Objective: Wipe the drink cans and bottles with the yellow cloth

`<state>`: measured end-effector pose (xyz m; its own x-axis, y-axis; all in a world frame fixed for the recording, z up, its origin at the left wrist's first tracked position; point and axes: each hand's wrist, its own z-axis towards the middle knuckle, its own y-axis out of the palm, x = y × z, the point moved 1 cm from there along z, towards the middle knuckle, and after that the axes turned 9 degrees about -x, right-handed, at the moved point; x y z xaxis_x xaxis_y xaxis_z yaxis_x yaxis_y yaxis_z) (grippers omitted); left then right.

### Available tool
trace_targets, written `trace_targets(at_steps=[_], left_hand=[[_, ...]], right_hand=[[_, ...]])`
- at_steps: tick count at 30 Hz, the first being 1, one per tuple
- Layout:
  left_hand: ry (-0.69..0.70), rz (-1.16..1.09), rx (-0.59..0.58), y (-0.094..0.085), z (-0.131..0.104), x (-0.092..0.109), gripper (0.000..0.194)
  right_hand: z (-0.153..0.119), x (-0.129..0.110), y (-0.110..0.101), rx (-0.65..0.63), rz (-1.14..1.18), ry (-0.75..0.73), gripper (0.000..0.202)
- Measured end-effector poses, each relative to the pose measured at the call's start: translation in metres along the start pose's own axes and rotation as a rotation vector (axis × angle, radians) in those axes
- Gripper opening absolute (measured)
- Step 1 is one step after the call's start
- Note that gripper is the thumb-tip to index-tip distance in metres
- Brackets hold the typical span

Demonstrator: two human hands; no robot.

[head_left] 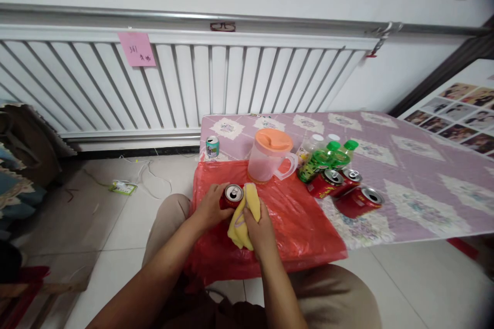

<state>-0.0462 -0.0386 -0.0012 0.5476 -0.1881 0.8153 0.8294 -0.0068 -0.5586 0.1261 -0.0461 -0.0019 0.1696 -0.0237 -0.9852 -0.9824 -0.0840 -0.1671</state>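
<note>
My left hand is wrapped round a red drink can, its opened top facing up. A folded yellow cloth is gripped in my right hand and touches the can's right side. Both hands are over a red plastic sheet spread on the table's near left part. Just beyond them stands a clear pitcher with an orange lid, its handle to the right.
Right of the pitcher, several green-capped bottles and red cans stand close together. A small teal can is at the table's left edge. Behind runs a white radiator. A power strip with cables lies on the floor.
</note>
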Motion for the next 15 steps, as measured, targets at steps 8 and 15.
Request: trace_targets(at_steps=[8, 15], left_hand=[[0.056, -0.098, -0.073, -0.012, 0.004, -0.006, 0.06], [-0.055, -0.175, -0.018, -0.003, 0.002, 0.001, 0.062]], right_hand=[[0.002, 0.006, 0.0, -0.051, 0.032, 0.055, 0.055], [-0.011, -0.01, 0.004, 0.015, -0.103, -0.122, 0.059]])
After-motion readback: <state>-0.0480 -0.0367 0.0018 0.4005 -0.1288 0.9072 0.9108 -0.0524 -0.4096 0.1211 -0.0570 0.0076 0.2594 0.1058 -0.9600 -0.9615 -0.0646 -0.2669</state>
